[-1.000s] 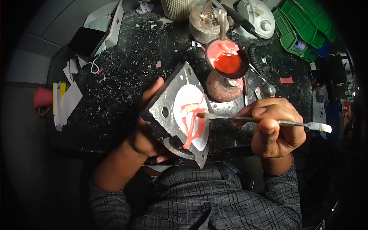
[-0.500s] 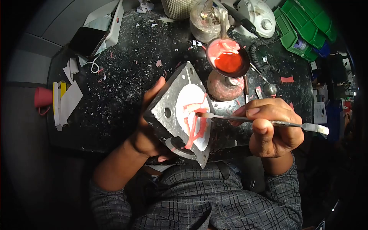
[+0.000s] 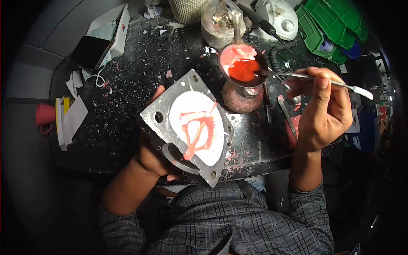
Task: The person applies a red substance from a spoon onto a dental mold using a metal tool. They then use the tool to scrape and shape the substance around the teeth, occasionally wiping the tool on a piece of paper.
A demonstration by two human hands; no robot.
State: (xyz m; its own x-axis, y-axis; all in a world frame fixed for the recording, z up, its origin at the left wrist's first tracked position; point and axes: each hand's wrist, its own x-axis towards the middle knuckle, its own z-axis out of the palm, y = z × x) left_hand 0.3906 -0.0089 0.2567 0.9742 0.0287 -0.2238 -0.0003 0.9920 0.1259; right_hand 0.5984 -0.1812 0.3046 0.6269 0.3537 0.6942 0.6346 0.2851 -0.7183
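My left hand supports a grey metal dental flask half from beneath and behind; most of its fingers are hidden. White plaster fills the round opening, and pink wax strips form a frame on it. Between the thumb and fingers of my right hand is a thin metal wax spatula. Its dark tip reaches the melted red wax in a ladle, where softer pink wax lies at the back. The ladle sits above a wax-spattered round burner.
Behind the ladle stands a cloudy jar. A white control unit with a coiled cord and green bins are at the back right. Left are a phone, a white tray and a pink mug. Wax scraps litter the black table.
My right hand has moved up and right, taking the spatula tip from the wax on the plaster to the ladle. The flask half has shifted left and turned more face-up.
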